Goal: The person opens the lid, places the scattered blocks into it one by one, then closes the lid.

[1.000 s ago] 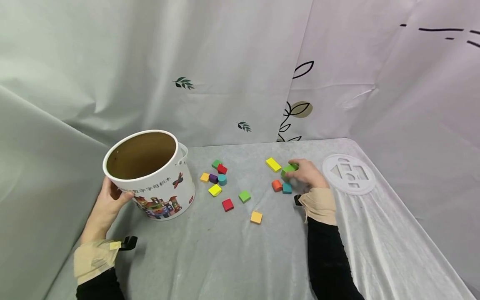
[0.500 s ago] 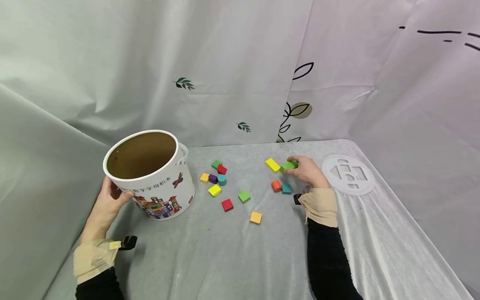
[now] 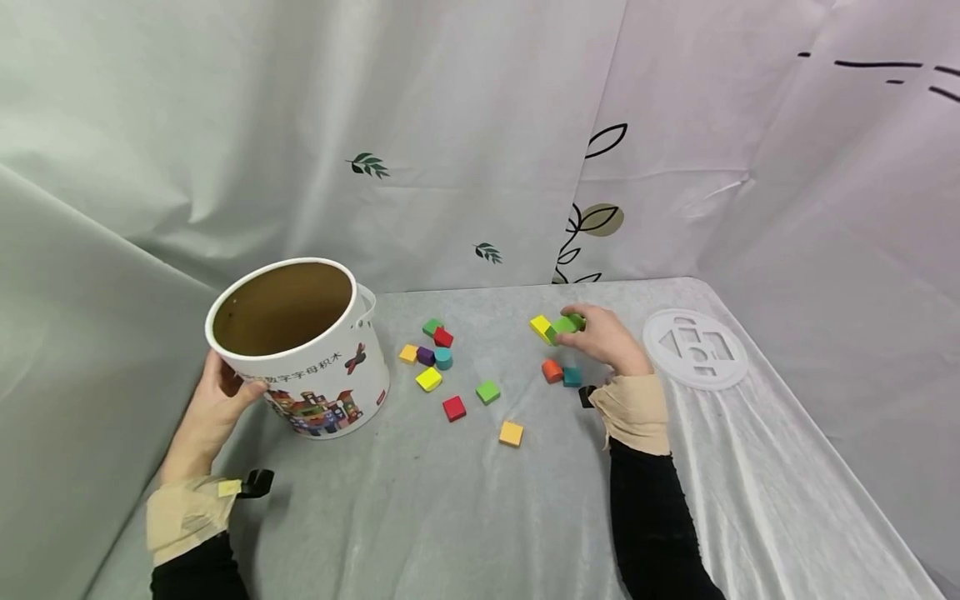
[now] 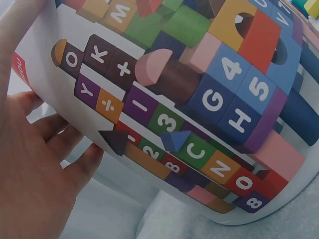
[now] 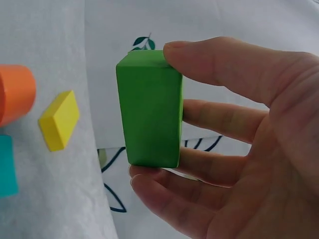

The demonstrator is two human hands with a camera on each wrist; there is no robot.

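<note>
1. On your left is a big white bucket (image 3: 318, 375) with block pictures on it. Its mouth faces up, but you can't see its bottom.
2. Your left hand (image 3: 210, 412) grips the bucket's side, thumb in front. Next, it probably just needs to keep that bucket steady.
3. Past the bucket, a small bunch of blocks (image 3: 429, 379) sits on the table (image 3: 420, 508): green, red, orange, purple, teal and yellow.
4. Nearer to you lie a red block (image 3: 454, 408), a flat green block (image 3: 487, 392) and a flat orange block (image 3: 511, 433), all apart.
5. Then comes a long yellow block (image 3: 541, 327), with a red-orange round block (image 3: 552, 371) and a teal block (image 3: 572, 377) nearer to you.
6. Your right hand (image 3: 606, 337) pinches a bright green block (image 5: 152, 114), thumb on one end and fingers on the other. It is just beside the yellow one.
7. The step now looks like picking up that green block. The next move seems to need a snug pinch and a lift that doesn't bump the yellow one.
8. Far right, a white lid (image 3: 722, 367) with shape holes lies flat.
</note>
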